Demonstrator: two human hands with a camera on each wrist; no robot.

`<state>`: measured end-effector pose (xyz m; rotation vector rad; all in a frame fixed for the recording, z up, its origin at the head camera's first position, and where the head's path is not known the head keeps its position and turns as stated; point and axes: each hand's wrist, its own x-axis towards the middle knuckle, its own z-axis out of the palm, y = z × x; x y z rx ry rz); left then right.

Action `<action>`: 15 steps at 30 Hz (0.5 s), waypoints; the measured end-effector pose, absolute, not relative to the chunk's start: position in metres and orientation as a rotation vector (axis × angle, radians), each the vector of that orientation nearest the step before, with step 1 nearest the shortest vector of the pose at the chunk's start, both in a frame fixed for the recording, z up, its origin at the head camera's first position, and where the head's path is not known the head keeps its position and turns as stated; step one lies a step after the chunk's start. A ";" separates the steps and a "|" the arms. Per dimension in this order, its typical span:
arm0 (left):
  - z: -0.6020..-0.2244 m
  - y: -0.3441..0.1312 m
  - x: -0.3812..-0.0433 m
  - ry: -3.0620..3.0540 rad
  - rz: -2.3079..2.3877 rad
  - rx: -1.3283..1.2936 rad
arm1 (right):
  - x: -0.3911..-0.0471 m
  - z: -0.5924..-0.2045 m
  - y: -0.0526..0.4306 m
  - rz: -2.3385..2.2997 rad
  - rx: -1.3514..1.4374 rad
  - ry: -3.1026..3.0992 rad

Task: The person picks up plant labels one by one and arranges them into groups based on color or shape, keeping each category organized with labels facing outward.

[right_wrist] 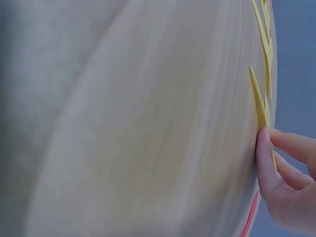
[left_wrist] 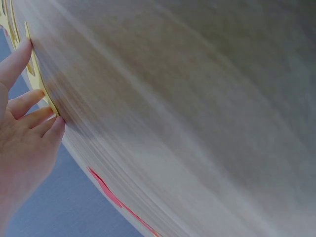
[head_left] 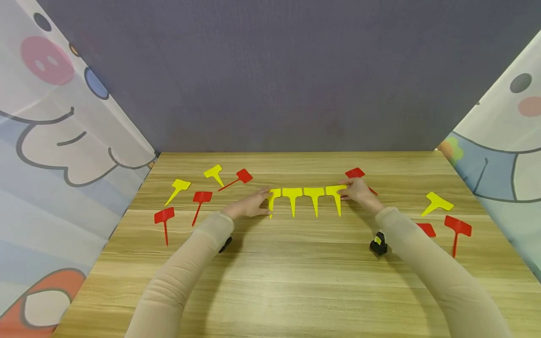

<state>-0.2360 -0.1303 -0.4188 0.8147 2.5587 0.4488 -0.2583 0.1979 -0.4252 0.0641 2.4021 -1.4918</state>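
Note:
Yellow T-shaped plant labels lie side by side in a row on the wooden table, stems pointing toward me. At the row's left end, my left hand [head_left: 250, 205] holds the leftmost yellow label [head_left: 275, 193] between thumb and fingers; the left wrist view shows the thumb near the stem of this label [left_wrist: 37, 81] and fingertips at its head. My right hand [head_left: 360, 193] pinches the rightmost yellow label [head_left: 336, 189] by its head, with its stem [right_wrist: 256, 96] sticking out in the right wrist view. Between them lie two more yellow labels [head_left: 292, 192], touched by neither hand.
Loose red labels [head_left: 203, 196] and yellow labels [head_left: 180, 185] are scattered on the left. On the right are a yellow label [head_left: 437, 203] and red labels [head_left: 458, 225]; one red label [head_left: 355, 172] lies partly behind my right hand. A grey wall [head_left: 296, 94] borders the table's far edge.

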 end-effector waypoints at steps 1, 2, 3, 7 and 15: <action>-0.419 -0.130 -0.236 2.561 0.445 0.815 | -0.258 -0.425 0.198 -1.473 0.051 2.423; -0.419 -0.130 -0.236 2.562 0.442 0.815 | -0.258 -0.425 0.197 -1.454 0.035 2.443; -0.419 -0.130 -0.236 2.563 0.442 0.815 | -0.258 -0.424 0.197 -1.435 0.027 2.461; -0.419 -0.130 -0.236 2.564 0.439 0.810 | -0.257 -0.422 0.196 -1.335 -0.008 2.545; -0.418 -0.130 -0.235 2.568 0.440 0.805 | -0.256 -0.423 0.196 -1.113 -0.106 2.726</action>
